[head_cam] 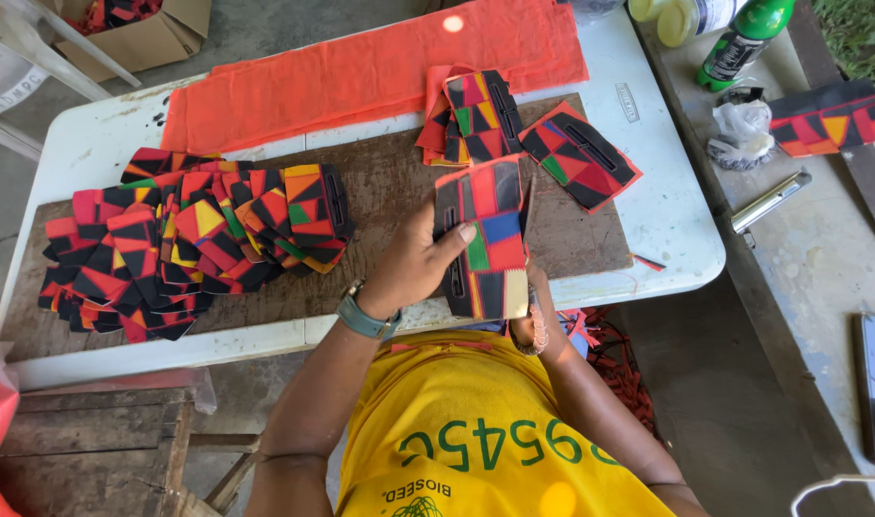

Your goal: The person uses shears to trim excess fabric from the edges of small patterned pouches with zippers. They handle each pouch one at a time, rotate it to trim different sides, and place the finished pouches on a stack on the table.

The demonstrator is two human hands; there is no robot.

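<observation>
A patchwork fabric piece (pixel 485 239) is held upright in front of the chest, above the near edge of the white table (pixel 667 211). It is rectangular; the long axis runs near-vertical in view, tilted slightly so the top end points away from the body toward the table's far side and a little left. The bottom end sits over the table's near edge. Panels of red, black, green, blue and yellow are seen, with a black strip along the left side.

The left hand (pixel 414 263) is closed on the piece's left edge: the thumb is laid across the front face, the fingers are hidden behind. A teal watch (pixel 363 316) is worn on that wrist.

The right hand (pixel 533 287) is mostly hidden behind the piece's right edge; contact with the edge is seen, but whether it is clenched cannot be told. A beaded bracelet (pixel 533 330) is worn on that wrist.

A wooden board (pixel 390 182) is laid on the table. A large stack of similar patchwork pieces (pixel 193 239) is fanned out on its left part, well apart from the held piece. Two smaller groups (pixel 481 115) and (pixel 579 158) lie on the far right of the board, just beyond the held piece. Orange cloth (pixel 361 72) is spread along the table's far side.

A green bottle (pixel 744 43) stands on the concrete ledge (pixel 820 258) to the right.
</observation>
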